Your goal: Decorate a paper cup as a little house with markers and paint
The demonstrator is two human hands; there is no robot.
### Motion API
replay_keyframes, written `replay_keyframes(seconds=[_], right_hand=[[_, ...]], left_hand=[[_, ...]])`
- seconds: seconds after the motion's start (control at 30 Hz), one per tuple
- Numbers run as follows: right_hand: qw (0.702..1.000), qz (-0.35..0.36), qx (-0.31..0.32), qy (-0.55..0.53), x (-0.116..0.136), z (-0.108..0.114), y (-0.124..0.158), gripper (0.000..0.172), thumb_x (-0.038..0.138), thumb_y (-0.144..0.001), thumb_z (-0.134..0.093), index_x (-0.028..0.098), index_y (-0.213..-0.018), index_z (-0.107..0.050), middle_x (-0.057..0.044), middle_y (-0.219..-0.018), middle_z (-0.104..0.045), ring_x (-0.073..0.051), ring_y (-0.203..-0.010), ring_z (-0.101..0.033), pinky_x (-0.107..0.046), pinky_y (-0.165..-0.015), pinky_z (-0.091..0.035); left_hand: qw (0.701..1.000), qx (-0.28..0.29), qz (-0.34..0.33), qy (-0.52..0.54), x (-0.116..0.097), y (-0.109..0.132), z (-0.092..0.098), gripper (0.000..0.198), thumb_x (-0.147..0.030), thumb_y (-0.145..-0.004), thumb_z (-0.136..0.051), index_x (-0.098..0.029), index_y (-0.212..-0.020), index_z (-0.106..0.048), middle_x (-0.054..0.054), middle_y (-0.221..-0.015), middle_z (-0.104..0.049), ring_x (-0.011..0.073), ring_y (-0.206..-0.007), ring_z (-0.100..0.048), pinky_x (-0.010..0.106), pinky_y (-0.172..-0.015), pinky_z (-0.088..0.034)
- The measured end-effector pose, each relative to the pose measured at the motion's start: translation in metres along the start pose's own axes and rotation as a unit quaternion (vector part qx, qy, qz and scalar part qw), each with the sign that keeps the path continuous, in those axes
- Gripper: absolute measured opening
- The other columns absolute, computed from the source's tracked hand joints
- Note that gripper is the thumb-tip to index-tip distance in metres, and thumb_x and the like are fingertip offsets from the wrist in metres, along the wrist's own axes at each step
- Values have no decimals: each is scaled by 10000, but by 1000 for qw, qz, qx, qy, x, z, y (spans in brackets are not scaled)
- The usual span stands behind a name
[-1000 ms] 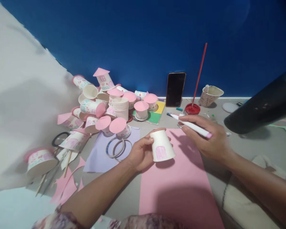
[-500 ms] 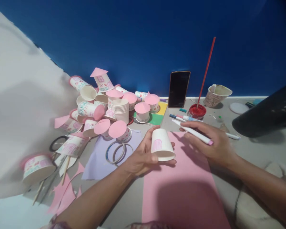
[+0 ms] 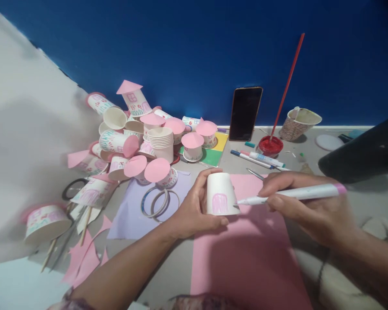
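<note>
My left hand (image 3: 194, 211) is wrapped round a white paper cup (image 3: 218, 183), which is upside down with its rim at the bottom. A pink arched door shape is drawn on the cup's side. My right hand (image 3: 310, 215) grips a white marker (image 3: 297, 193) with a pink end. The marker's tip points left, close to the cup's lower right edge; I cannot tell whether it touches. Beneath the cup lies a pink sheet of paper (image 3: 245, 267). Just beyond my right fingers a pointed silver tip (image 3: 255, 173) shows, its rest hidden.
Decorated cups with pink paper cone roofs (image 3: 157, 170) crowd the left side, around a stack of plain cups (image 3: 161, 144). A phone (image 3: 245, 114) leans on the blue wall. Red paint (image 3: 270, 146), markers (image 3: 252, 159) and a dark cylinder (image 3: 362, 148) stand or lie at the right.
The cup has been tilted more upright, so its opening no longer shows. My right hand has turned the marker round, and its tip has come down beside the cup.
</note>
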State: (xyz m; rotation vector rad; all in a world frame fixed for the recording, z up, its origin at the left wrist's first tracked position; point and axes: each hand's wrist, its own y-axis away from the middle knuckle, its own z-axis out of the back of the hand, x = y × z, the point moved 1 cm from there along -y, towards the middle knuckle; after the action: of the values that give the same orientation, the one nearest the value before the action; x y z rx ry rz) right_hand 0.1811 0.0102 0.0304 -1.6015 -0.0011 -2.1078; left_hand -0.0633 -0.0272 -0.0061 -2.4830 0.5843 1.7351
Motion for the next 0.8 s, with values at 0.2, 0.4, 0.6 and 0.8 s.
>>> replay_keyframes(seconds=[0.2, 0.4, 0.6, 0.8], right_hand=[[999, 21, 5, 31, 7, -6, -1, 100, 293, -910, -779, 249, -833, -826, -33, -753, -812, -178, -568, -708, -243, -481, -529], [999, 34, 12, 23, 10, -8, -3, 72, 267, -884, -780, 247, -826, -818, -25, -745, -810, -169, -587, -710, -234, -511, -540], [999, 31, 14, 11, 12, -8, -4, 67, 243, -871, -783, 238, -811, -812, -12, -721, -795, -148, -580, -688, -222, -530, -534], [999, 18, 47, -20, 9, -8, 0, 92, 210, -890, -761, 228, -818, -815, 7, -658, -750, -119, -533, -627, -203, -493, -472]], left_hand=[[999, 11, -19, -30, 1, 1, -2, 906, -249, -675, -978, -314, -1427, -477, 107, -1295, -649, 312, -1150, -685, 366, -873, -585], [999, 20, -14, -34, 2, 2, -3, 912, -256, -684, -972, -322, -1435, -457, 109, -1297, -642, 308, -1120, -689, 358, -837, -597], [998, 21, -23, -45, 2, 2, -3, 904, -277, -690, -976, -320, -1430, -460, 105, -1309, -643, 293, -1150, -674, 375, -905, -586], [998, 33, -23, -38, 6, 1, 0, 924, -265, -697, -974, -324, -1450, -441, 111, -1339, -634, 295, -1176, -665, 391, -939, -577]])
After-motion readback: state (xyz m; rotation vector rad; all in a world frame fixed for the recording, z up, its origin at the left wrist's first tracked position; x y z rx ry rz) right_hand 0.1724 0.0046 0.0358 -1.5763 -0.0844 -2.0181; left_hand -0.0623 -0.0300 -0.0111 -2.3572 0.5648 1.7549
